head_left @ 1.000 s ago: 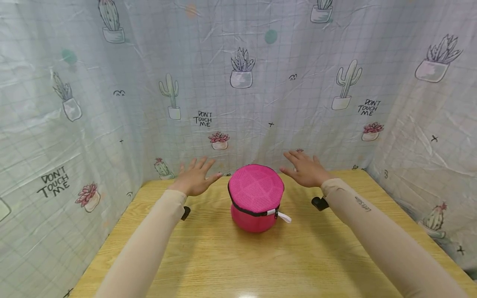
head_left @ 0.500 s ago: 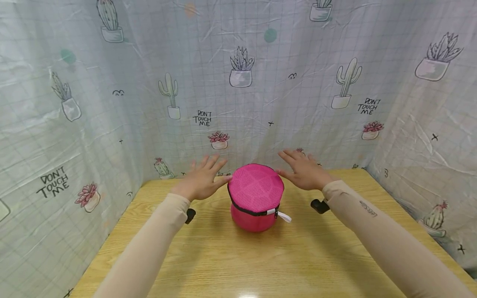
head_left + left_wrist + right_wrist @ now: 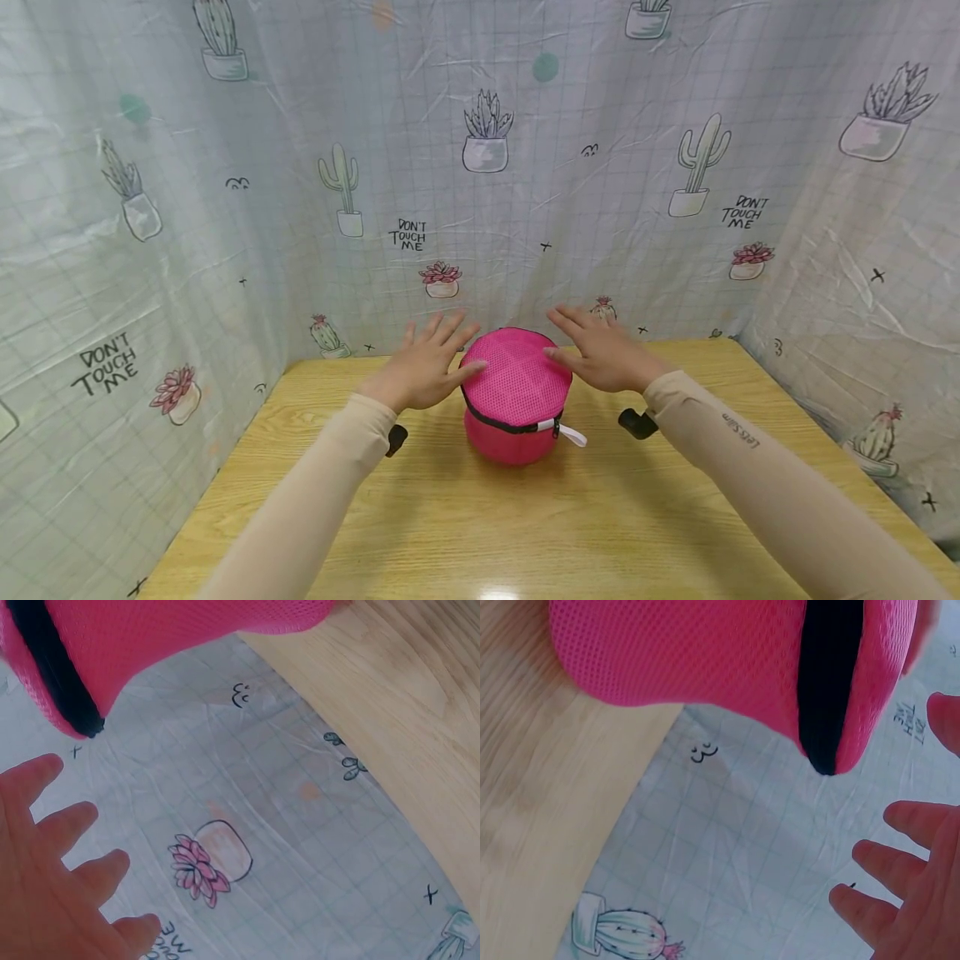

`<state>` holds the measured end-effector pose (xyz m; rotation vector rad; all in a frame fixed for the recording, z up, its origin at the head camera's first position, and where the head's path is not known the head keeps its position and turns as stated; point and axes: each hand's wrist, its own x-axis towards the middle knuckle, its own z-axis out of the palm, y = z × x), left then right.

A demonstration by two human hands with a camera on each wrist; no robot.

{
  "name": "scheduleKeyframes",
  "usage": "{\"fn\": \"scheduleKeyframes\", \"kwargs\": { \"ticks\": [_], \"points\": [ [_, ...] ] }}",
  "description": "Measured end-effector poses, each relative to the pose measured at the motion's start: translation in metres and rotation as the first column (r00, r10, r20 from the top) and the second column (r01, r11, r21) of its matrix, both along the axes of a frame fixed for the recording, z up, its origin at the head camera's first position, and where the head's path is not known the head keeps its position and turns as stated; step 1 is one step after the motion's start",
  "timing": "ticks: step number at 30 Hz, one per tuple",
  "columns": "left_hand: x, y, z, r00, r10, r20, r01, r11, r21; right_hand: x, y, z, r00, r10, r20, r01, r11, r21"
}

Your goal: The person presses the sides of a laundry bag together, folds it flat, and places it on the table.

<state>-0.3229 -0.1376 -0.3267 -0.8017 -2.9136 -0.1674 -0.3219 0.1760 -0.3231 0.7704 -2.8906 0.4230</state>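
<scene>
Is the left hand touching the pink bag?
Cannot tell. In the head view, the left hand has its thumb overlapping the pink bag, with height unclear; the left wrist view does not plainly show that thumb.

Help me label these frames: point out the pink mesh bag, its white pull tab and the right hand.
Pink mesh bag (image 3: 516, 393): head view, on its mesh top.
White pull tab (image 3: 574, 436): head view, on its ribbon.
Right hand (image 3: 611, 355): head view, on the back of the hand.
</scene>
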Motion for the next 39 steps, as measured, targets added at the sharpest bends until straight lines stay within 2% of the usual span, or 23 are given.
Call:
{"fn": "scheduleKeyframes", "kwargs": {
  "ticks": [5,19,30,39],
  "points": [
    [0.004,0.004,-0.002,1.000,-0.010,0.002,0.010,1.000,-0.003,0.003,-0.006,-0.001,1.000,0.021,0.014,-0.021,1.000,-0.007],
    [0.014,0.019,-0.010,0.997,-0.071,-0.001,0.071,0.997,0.000,0.014,-0.020,-0.009,0.996,0.092,-0.023,-0.092,0.995,-0.028],
    [0.018,0.025,-0.017,0.995,-0.096,-0.012,0.096,0.995,-0.012,0.016,-0.029,-0.019,0.993,0.115,-0.028,-0.116,0.992,-0.050],
    [0.017,0.026,-0.023,0.995,-0.097,-0.007,0.097,0.995,0.018,0.015,-0.037,-0.025,0.993,0.118,-0.018,-0.119,0.990,-0.078]
  ]
}}
